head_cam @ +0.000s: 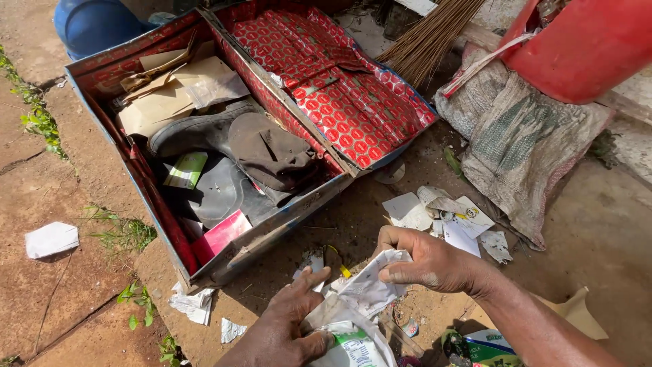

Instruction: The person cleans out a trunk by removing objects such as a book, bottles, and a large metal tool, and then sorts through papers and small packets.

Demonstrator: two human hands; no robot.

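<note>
My right hand (428,261) pinches the upper edge of a crumpled white plastic bag (363,295) low in the middle of the view. My left hand (288,323) grips the same bag lower down, fingers spread over its bunched part, which shows a green and white print. Both hands hold the bag just above the dirt ground, in front of an open red patterned box (146,187). Inside the box lie a dark shoe (200,132), a brown cap-like piece (268,149), cardboard scraps, a green card and a pink card.
The box's red patterned lid (339,88) lies open behind. Torn paper scraps (448,217) litter the ground to the right. A dirty sack (523,146), a red container (584,44), a broom (431,34) and a blue barrel (92,24) stand at the back.
</note>
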